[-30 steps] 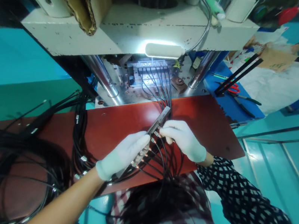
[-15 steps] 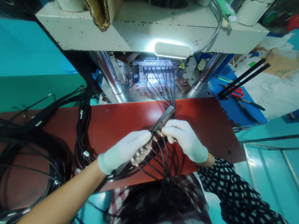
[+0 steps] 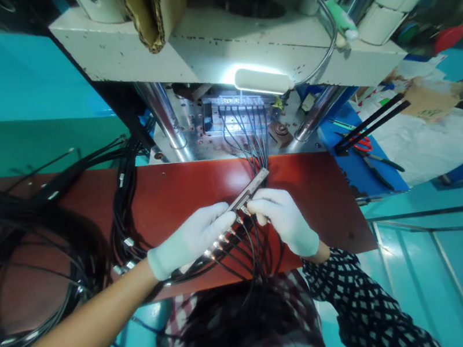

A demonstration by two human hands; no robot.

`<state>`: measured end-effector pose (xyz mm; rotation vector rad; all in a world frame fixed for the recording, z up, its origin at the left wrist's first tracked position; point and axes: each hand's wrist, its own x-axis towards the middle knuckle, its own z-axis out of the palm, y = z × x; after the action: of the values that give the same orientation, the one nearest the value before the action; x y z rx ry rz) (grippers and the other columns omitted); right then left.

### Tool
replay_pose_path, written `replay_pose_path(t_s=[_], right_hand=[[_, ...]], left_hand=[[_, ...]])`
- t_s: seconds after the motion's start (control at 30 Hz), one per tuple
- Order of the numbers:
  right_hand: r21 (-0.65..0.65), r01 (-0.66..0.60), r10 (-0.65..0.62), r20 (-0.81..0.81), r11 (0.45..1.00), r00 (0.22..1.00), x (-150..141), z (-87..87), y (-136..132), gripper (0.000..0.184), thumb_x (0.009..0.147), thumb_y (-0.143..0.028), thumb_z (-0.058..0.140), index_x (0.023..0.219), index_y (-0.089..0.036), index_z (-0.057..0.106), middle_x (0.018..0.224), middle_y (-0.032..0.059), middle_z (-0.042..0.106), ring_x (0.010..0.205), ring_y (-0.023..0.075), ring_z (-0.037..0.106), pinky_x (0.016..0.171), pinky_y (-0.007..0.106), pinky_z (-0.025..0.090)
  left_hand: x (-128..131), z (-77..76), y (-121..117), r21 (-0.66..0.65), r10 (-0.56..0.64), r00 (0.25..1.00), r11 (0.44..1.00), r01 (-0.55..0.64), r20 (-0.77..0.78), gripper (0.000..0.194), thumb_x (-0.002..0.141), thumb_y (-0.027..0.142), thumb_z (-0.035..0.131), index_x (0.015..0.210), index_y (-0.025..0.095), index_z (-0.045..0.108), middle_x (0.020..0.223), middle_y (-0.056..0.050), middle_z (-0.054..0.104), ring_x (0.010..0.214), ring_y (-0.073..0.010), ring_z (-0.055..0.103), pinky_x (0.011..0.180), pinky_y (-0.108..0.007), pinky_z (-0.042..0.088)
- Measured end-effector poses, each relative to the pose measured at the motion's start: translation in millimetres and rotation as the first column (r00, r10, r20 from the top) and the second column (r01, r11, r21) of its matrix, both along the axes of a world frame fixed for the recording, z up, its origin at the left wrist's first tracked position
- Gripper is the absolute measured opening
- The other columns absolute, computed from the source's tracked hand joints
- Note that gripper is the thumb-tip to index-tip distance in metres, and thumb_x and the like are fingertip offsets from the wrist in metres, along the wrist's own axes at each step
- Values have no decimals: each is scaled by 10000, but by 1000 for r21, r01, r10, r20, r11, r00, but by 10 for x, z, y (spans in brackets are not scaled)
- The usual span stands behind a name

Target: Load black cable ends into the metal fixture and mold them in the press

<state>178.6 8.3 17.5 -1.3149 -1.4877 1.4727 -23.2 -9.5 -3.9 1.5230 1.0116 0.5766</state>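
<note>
In white gloves, both hands work over the red-brown board. My left hand [image 3: 197,233] is closed around a long metal bar [image 3: 256,183], which lies slanted with its far end to the upper right. Several cable connectors [image 3: 220,241] sit in a row along the bar's near side, and black cables [image 3: 249,247] trail from them towards my lap. My right hand [image 3: 285,219] pinches at the bar's right part, thumb and finger on a cable connector [image 3: 245,210]. The fingertips partly hide that connector.
Behind the board [image 3: 197,182] stands a press with steel posts [image 3: 164,114] and a lit lamp [image 3: 263,79]. Cables run out of a mould [image 3: 237,115] on its bed. Coiled black cables [image 3: 87,237] lie left. Pliers [image 3: 377,165] rest on a blue surface at right.
The metal bar has rolled slightly, so its top face looks lighter and the connectors show more clearly. Both hands stay on it. The whole view has shifted a little.
</note>
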Motion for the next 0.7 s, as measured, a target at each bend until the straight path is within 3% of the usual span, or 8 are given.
replay_pose_path(t_s=[0.2, 0.33, 0.43, 0.53, 0.7], right_hand=[[48, -37, 36, 16, 998, 999, 41, -134, 69, 316, 858, -293, 603, 568, -184, 539, 542, -38, 527, 550, 100, 461, 596, 244, 381], [139, -141, 112, 200, 980, 973, 123, -172, 49, 214, 907, -329, 576, 773, -185, 661, 661, -15, 624, 633, 131, 559, 650, 256, 444], [262, -131, 21, 383, 956, 923, 134, -196, -10, 198, 906, -310, 580, 990, -197, 719, 816, 15, 721, 666, 148, 615, 661, 271, 466], [448, -111, -153, 512, 887, 846, 91, -223, -65, 180, 897, -256, 579, 955, -206, 741, 865, 20, 751, 703, 156, 654, 705, 276, 469], [669, -215, -336, 592, 711, 733, 27, -256, -82, 174, 904, -240, 575, 857, -197, 736, 794, 21, 741, 717, 166, 660, 709, 275, 439]], left_hand=[[28, -28, 53, 67, 31, 987, 998, -21, -156, 448, 978, 565, 388, 858, 160, 537, 767, 17, 506, 705, -139, 472, 663, -267, 396], [6, -41, 107, 50, 33, 993, 998, -28, -115, 480, 962, 591, 387, 781, 164, 511, 721, 15, 492, 673, -134, 464, 626, -260, 394], [-11, -23, 101, -6, 63, 993, 998, -64, -96, 491, 960, 606, 375, 803, 165, 524, 718, 12, 519, 654, -133, 480, 608, -259, 392], [-15, -18, 88, 1, 74, 992, 997, -75, -100, 484, 966, 597, 369, 804, 167, 523, 725, 15, 515, 659, -133, 481, 617, -261, 385], [-16, -74, 91, 79, 66, 992, 995, -57, -108, 476, 984, 578, 357, 787, 171, 504, 734, 23, 493, 685, -133, 474, 644, -264, 373]])
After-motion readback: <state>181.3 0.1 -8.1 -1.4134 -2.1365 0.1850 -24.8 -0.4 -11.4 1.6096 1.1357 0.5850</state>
